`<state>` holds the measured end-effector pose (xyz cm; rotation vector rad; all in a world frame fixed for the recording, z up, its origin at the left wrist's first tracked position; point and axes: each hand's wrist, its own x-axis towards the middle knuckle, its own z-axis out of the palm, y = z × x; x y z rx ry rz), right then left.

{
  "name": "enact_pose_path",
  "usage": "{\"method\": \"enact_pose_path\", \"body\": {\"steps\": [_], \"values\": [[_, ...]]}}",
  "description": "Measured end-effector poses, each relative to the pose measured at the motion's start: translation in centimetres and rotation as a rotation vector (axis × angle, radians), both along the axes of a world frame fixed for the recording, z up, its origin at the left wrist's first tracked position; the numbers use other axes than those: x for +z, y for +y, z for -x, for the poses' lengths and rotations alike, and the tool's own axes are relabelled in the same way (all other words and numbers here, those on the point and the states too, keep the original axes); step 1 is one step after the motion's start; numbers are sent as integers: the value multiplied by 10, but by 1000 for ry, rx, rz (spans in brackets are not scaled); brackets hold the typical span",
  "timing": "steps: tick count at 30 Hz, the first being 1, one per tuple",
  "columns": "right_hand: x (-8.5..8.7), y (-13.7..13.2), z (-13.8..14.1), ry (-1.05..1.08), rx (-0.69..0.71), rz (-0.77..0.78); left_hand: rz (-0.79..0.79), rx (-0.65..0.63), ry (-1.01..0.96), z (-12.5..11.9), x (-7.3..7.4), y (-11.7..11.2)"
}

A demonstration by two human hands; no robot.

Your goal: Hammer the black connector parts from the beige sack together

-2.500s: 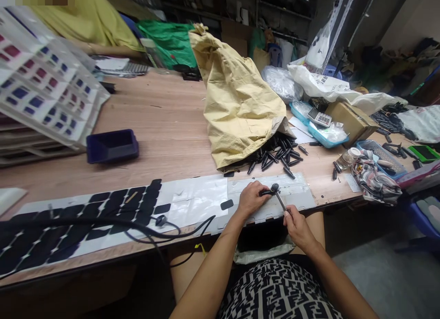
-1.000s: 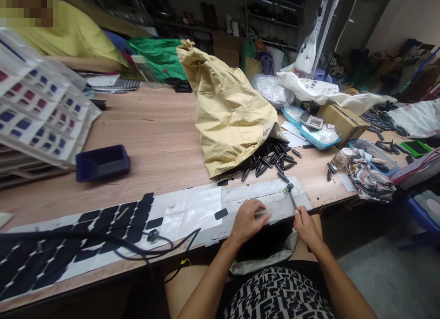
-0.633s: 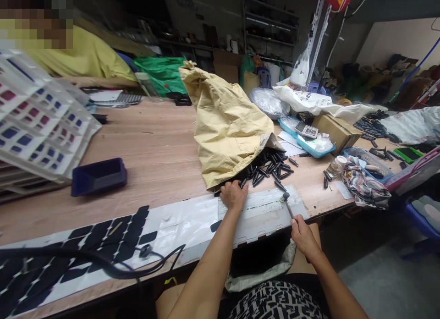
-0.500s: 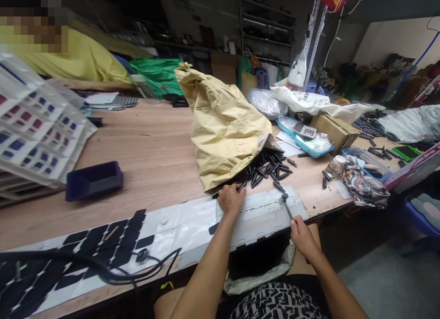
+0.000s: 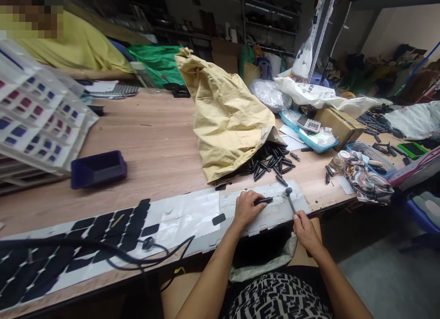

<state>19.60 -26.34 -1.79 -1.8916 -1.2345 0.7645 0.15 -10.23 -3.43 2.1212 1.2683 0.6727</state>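
Observation:
My left hand (image 5: 246,207) is closed on a small black cylindrical part (image 5: 263,200), held flat on a grey metal plate (image 5: 275,209) at the table's near edge. My right hand (image 5: 304,226) grips the thin handle of a small hammer (image 5: 289,197), whose head rests just right of the black part. A pile of like black parts (image 5: 273,159) spills from the mouth of a tan paper sack (image 5: 228,112) just beyond the plate.
A long white sheet with black pads (image 5: 113,225) and a black cable (image 5: 103,252) lie to the left. A dark blue tray (image 5: 98,167), stacked sample cards (image 5: 37,117), a calculator (image 5: 308,123), a cardboard box (image 5: 338,124) and a bag (image 5: 264,255) under the table edge are nearby.
My left hand reached to the pile by the sack, took a black part and brought it back onto the plate beside the hammer head. My right hand kept hold of the hammer.

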Motion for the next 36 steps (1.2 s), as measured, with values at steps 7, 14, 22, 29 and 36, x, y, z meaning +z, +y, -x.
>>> {"method": "enact_pose_path", "body": {"steps": [7, 14, 22, 29, 36], "values": [[17, 0, 13, 10, 65, 16, 27, -2, -1, 1, 3, 1], [33, 2, 33, -133, 157, 0, 40, 7, -15, -1, 3, 1], [35, 5, 38, -135, 156, 51, 37, 22, -21, -1, 4, 0], [35, 11, 50, -217, 225, 43, 40, 26, -6, -1, 4, 0], [27, 9, 27, -187, 85, 34, 50, 25, -27, -1, 6, -1]]}}
